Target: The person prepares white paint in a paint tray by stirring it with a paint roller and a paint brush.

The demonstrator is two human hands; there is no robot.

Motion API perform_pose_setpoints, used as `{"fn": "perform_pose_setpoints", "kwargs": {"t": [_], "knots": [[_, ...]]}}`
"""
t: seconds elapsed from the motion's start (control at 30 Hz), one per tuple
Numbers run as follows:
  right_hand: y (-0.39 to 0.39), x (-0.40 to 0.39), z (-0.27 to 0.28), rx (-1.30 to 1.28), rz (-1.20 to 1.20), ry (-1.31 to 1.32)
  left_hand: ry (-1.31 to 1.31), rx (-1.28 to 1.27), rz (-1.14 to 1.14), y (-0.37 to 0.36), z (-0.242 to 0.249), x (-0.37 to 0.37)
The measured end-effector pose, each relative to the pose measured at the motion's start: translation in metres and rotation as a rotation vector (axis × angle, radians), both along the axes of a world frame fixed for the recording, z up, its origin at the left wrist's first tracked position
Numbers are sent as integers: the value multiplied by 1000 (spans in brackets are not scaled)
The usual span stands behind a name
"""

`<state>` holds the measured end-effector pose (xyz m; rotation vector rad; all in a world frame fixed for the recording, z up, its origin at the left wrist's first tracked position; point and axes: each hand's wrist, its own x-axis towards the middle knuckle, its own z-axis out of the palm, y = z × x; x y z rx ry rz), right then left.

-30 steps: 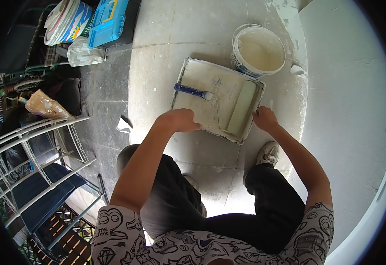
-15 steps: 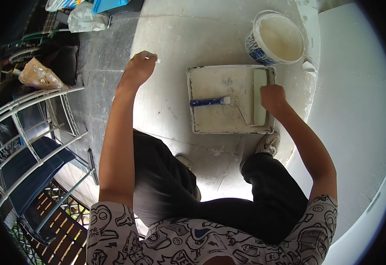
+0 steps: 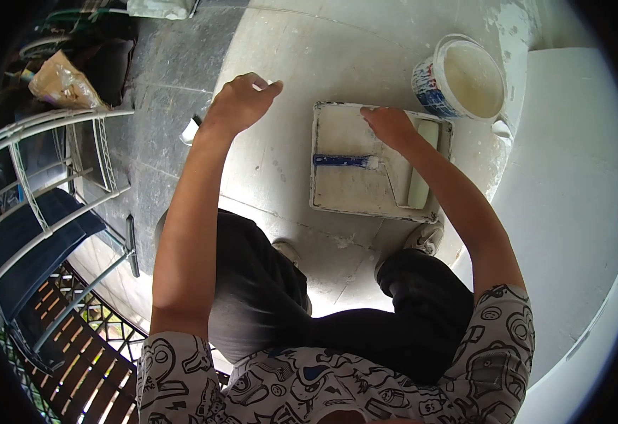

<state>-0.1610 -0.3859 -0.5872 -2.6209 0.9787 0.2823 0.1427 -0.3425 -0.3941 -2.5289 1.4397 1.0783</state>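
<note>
Left hand and right hand apart, grips unclear; the right, dipping, could smear the shallow, paint-stained rectangular tray beneath.

- The right forearm hides the middle of the paint roller.
- Lettering on the bucket is too small to read.
- The view's top edge cuts off the white bag.

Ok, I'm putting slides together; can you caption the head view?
Roller lying in a tray, right hand at its far rim, bucket nearby.
</note>
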Motion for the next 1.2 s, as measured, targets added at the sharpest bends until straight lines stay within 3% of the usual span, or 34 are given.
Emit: {"fn": "perform_pose_setpoints", "kwargs": {"t": [0.23,0.53,1.2], "knots": [[-3,13,12,9,123,157,-15,26,-45,7,5,-8],[-1,12,0,-49,96,72,-66,50,-92,14,6,-10],[1,11,-12,-213,304,61,-94,119,-89,16,12,-5]]}}
